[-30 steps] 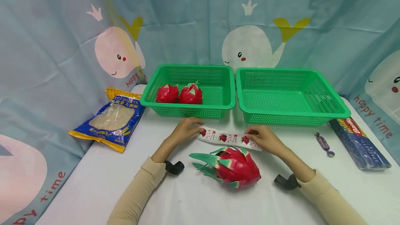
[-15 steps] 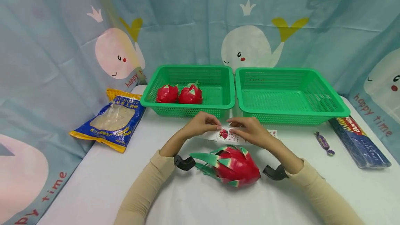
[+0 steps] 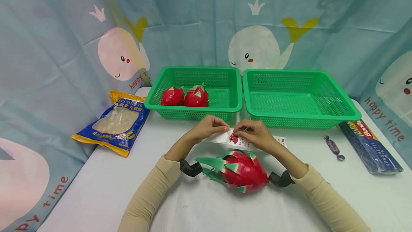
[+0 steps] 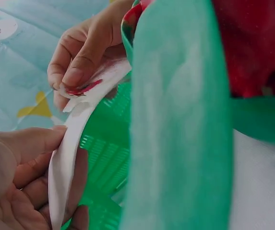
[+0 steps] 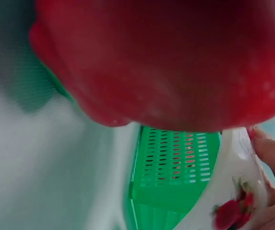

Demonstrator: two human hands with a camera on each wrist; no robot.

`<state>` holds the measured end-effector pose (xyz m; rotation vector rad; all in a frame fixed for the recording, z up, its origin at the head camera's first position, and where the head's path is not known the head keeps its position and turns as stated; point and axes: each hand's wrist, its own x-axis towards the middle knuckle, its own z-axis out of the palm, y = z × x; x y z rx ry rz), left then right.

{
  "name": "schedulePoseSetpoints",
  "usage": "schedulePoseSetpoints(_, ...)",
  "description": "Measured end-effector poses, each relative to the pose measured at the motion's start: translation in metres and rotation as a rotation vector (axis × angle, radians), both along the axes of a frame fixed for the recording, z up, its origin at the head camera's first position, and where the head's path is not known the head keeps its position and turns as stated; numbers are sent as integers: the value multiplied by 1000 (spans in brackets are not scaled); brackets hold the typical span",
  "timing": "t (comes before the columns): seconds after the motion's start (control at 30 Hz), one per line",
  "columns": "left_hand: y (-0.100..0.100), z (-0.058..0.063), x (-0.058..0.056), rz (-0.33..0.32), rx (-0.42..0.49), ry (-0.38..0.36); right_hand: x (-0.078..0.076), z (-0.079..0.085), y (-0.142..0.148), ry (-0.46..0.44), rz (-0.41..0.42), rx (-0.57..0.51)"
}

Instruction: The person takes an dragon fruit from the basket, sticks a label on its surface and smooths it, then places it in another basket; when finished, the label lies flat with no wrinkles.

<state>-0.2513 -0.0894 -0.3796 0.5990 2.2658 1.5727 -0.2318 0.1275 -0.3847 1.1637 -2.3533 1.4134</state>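
Note:
My left hand [image 3: 206, 130] pinches a white strip of stickers [image 3: 219, 138] printed with red dragon fruit, between thumb and fingers. My right hand [image 3: 259, 134] pinches the end of one sticker [image 3: 234, 139]. In the left wrist view this sticker [image 4: 87, 89] stands partly lifted off its white backing [image 4: 77, 132]. The strip reaches past the right hand on the right. Close in front of both hands a large red dragon fruit [image 3: 248, 174] with long green leaf tips lies on the table; it fills much of both wrist views.
Behind the hands, a green basket [image 3: 193, 110] holds two dragon fruits [image 3: 197, 96]. Beside it stands a second green basket [image 3: 302, 121]. A blue pasta bag [image 3: 117, 124] lies left; a purple wrapped candy [image 3: 333, 148] and a spaghetti pack [image 3: 370, 149] lie right.
Both hands have come together over the strip's middle from its two ends. The right hand has since taken a sticker's end and lifted it. The large dragon fruit stays in place.

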Motion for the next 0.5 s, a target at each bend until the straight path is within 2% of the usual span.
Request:
schedulePoseSetpoints(0.17, -1, -4, -1, 31, -42, 17, 10, 15, -4, -59, -74, -8)
schedulePoseSetpoints(0.37, 1, -1, 0, 2, -5, -32, 11, 16, -6, -13, -8, -47)
schedulePoseSetpoints(0.5, 2, -3, -1, -25, -13, -18, 11, 15, -8, 12, 9, -70)
